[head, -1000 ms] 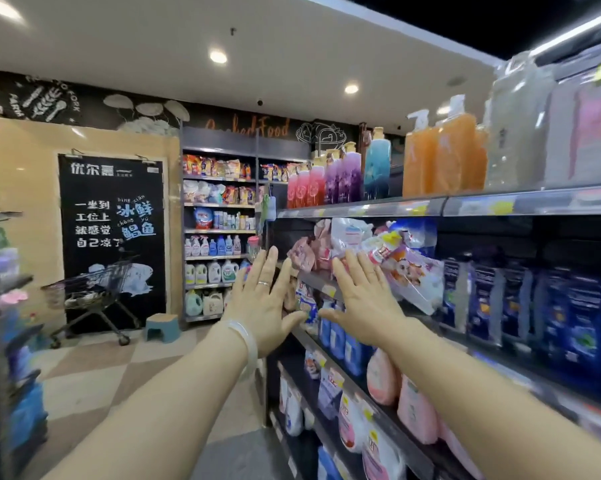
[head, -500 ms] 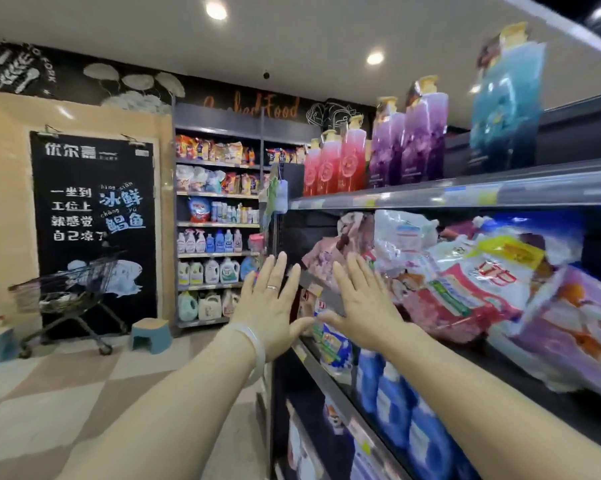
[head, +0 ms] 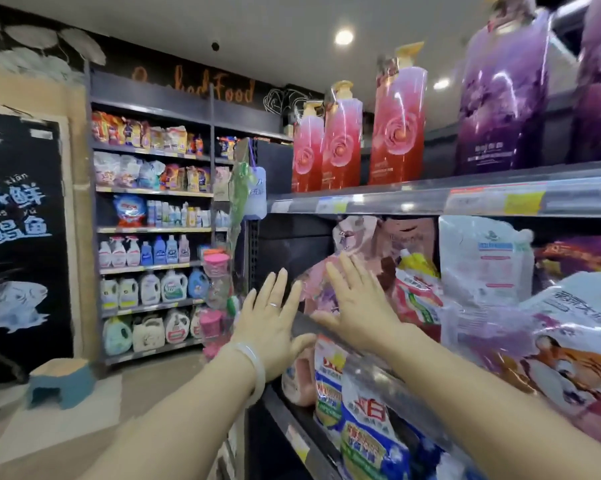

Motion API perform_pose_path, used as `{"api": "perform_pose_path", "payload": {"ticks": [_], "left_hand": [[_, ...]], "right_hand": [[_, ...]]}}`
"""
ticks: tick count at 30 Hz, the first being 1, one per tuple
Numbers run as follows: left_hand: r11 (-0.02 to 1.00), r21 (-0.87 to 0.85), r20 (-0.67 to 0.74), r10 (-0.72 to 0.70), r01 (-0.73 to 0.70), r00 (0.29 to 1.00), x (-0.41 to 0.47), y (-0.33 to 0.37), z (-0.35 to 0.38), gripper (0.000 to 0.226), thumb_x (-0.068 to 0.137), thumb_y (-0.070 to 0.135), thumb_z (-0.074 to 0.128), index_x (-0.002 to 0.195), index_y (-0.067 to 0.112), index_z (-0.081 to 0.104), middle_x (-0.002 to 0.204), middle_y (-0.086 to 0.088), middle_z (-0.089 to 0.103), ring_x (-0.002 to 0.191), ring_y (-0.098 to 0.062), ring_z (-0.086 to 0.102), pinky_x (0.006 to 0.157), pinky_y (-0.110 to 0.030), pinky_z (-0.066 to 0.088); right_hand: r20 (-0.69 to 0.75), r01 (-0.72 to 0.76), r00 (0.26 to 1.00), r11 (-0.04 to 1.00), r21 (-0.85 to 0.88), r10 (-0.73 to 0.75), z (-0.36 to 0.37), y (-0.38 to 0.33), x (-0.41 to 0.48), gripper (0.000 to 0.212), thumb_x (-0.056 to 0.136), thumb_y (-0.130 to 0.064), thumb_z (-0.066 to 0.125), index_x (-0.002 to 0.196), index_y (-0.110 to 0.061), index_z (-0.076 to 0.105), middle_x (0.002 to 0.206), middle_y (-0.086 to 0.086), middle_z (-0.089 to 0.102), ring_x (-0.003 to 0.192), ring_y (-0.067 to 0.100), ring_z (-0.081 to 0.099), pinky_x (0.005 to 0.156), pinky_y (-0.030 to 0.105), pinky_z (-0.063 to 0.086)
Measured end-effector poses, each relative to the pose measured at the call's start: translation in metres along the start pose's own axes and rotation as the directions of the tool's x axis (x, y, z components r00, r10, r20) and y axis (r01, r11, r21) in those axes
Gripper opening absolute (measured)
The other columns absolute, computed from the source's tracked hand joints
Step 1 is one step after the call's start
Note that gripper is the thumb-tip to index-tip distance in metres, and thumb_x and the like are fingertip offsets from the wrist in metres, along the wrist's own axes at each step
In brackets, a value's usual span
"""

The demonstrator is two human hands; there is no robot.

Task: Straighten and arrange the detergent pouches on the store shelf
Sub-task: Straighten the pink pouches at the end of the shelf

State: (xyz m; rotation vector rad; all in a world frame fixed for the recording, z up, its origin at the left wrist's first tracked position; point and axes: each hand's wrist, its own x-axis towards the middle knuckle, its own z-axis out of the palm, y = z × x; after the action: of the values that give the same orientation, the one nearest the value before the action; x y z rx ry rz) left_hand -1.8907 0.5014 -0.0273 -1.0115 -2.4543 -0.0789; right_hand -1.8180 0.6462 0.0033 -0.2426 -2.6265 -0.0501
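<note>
A: The right hand [head: 358,306] is flat, fingers spread, holding nothing, at the shelf edge [head: 330,329].

B: And the pink pouch [head: 318,289]?

A: Just beyond its fingertips, slumped leftward. The left hand [head: 275,330], equally empty, hovers further left, so the right is nearer.

B: Touching?

A: Can't tell.

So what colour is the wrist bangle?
Pale, translucent white bangle on the left hand, head view.
</note>
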Motion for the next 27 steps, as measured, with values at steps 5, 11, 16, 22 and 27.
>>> {"api": "perform_pose_path", "payload": {"ticks": [5, 11, 16, 22, 27], "left_hand": [[0.998, -0.055, -0.023, 0.021, -0.022, 1.0, 0.092, -0.056, 0.061, 0.08, 0.093, 0.058, 0.03, 0.149, 0.02, -0.012, 0.155, -0.005, -0.027, 0.143, -0.022, -0.023, 0.118, -0.042, -0.005], [0.988, -0.099, -0.045, 0.118, -0.121, 0.992, 0.203, -0.1, 0.098, 0.077, 0.095, 0.051, 0.034, 0.149, 0.018, -0.011, 0.155, -0.007, -0.026, 0.144, -0.023, -0.02, 0.119, -0.042, -0.001], [0.962, -0.14, -0.037, 0.231, -0.234, 0.972, 0.28, -0.104, 0.144, 0.078, 0.093, 0.038, 0.042, 0.149, 0.019, -0.01, 0.155, -0.009, -0.026, 0.145, -0.025, -0.019, 0.118, -0.041, 0.0], [0.823, -0.328, -0.146, 0.441, -0.464, 0.886, 0.348, -0.088, 0.183, 0.088, 0.082, 0.068, 0.024, 0.15, 0.02, -0.003, 0.157, -0.009, -0.017, 0.146, -0.024, -0.012, 0.119, -0.04, 0.003], [0.706, -0.531, -0.116, 0.487, -0.468, 0.866, 0.369, -0.093, 0.211, 0.108, 0.065, 0.081, 0.014, 0.15, 0.016, -0.001, 0.159, -0.007, -0.006, 0.147, -0.023, -0.004, 0.119, -0.043, 0.008]], "right_hand": [[-0.017, -0.032, 0.999, 0.999, -0.024, 0.032, 0.058, 0.004, 0.103, 0.085, 0.09, -0.055, 0.041, 0.151, -0.016, -0.004, 0.158, 0.009, -0.017, 0.146, 0.025, -0.016, 0.12, 0.043, 0.002], [0.012, -0.158, 0.987, 0.985, 0.073, 0.157, 0.097, 0.015, 0.208, 0.084, 0.09, -0.054, 0.045, 0.151, -0.022, -0.002, 0.159, 0.004, -0.018, 0.145, 0.021, -0.02, 0.117, 0.038, -0.007], [0.035, -0.253, 0.967, 0.967, -0.027, 0.253, 0.114, 0.03, 0.249, 0.085, 0.09, -0.055, 0.044, 0.151, -0.022, -0.005, 0.158, 0.003, -0.02, 0.145, 0.019, -0.022, 0.117, 0.038, -0.006], [-0.022, -0.45, 0.892, 0.884, -0.125, 0.451, 0.125, 0.041, 0.258, 0.085, 0.089, -0.056, 0.044, 0.151, -0.023, -0.005, 0.159, 0.003, -0.017, 0.146, 0.021, -0.016, 0.12, 0.037, -0.003], [-0.009, -0.567, 0.815, 0.796, -0.21, 0.579, 0.125, 0.034, 0.265, 0.082, 0.089, -0.055, 0.045, 0.151, -0.021, 0.004, 0.16, 0.005, 0.004, 0.147, 0.023, 0.004, 0.119, 0.035, 0.008]]}}
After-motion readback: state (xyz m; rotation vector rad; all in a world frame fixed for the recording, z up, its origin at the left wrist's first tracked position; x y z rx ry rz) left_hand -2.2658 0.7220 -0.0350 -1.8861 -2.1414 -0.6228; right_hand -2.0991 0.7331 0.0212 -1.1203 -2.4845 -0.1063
